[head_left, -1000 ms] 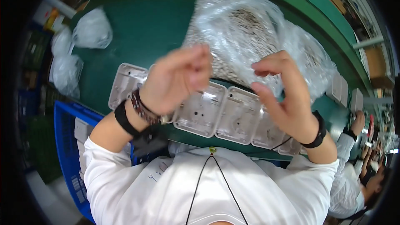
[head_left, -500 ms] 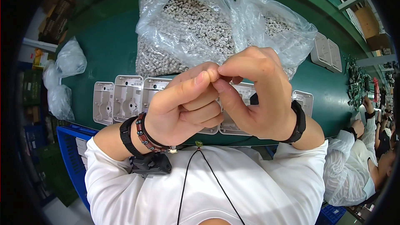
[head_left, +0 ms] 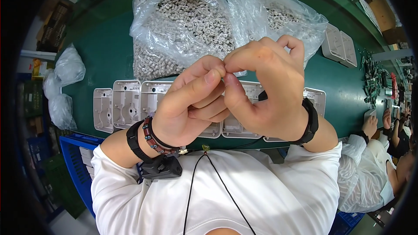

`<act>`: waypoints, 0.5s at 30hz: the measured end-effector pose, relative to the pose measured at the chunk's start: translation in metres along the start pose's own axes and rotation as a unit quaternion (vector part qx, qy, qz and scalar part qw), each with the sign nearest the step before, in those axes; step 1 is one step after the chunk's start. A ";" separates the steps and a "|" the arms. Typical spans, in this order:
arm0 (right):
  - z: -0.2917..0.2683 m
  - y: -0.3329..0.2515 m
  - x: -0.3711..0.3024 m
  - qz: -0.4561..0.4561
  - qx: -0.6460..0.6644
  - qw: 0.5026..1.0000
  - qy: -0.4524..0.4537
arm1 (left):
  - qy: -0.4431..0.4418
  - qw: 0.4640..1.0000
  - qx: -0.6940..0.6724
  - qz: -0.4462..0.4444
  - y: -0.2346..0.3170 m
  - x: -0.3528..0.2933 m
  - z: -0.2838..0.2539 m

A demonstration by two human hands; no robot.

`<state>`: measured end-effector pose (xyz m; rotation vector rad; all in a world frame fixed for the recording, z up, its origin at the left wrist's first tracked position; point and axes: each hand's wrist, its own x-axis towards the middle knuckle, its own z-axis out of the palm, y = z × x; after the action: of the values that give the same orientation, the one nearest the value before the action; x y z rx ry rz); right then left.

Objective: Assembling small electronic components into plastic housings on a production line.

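Observation:
Above the row of white plastic housings, my left hand (head_left: 188, 106) and my right hand (head_left: 272, 89) meet at their fingertips. Thumb and forefinger are pinched together on each hand. Whatever lies between the tips is hidden or too small to name. The other fingers of my left hand are curled in, while those of my right hand are raised and bent. Below and behind the hands stand the open white housings (head_left: 126, 104), with posts and holes inside, partly covered by my hands. Beyond them a large clear plastic bag (head_left: 146, 39) holds many small white plastic pieces (head_left: 196, 17).
A second clear bag (head_left: 305, 13) of similar pieces stands at right of the first. Two white housings (head_left: 339, 45) sit at the far right, near dark cables (head_left: 371, 78). Crumpled plastic bags (head_left: 65, 87) and a blue crate (head_left: 74, 165) are at left. A co-worker (head_left: 361, 178) sits at right.
The fingertips stay pinched together, with my right hand's rear fingers lifted and more spread. The bags and housings appear shifted slightly left. The co-worker's hands have moved at the right edge.

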<state>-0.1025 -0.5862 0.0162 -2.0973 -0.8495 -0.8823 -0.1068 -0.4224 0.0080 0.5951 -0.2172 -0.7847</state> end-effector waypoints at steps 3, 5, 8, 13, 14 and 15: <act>-0.005 -0.001 0.000 0.014 -0.014 1.000 -0.014 | 0.003 1.000 0.008 -0.007 -0.001 0.002 -0.001; -0.006 -0.001 0.000 0.022 -0.021 0.999 -0.021 | 0.010 1.000 0.011 -0.015 -0.002 0.002 -0.002; -0.004 0.002 0.000 0.006 -0.033 0.999 -0.001 | 0.015 0.999 0.030 -0.020 -0.002 0.004 -0.002; -0.002 0.003 -0.003 0.022 0.001 1.000 0.011 | -0.010 1.000 -0.005 -0.008 -0.013 0.005 -0.004; -0.003 0.004 -0.003 0.025 0.008 1.000 0.005 | -0.010 1.000 -0.007 -0.008 -0.014 0.005 -0.003; -0.004 0.004 -0.004 0.028 0.016 0.999 0.000 | 0.007 1.000 -0.007 -0.013 -0.014 0.005 -0.001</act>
<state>-0.1029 -0.5929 0.0144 -2.0844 -0.7956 -0.8333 -0.1111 -0.4336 -0.0009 0.5901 -0.1915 -0.8076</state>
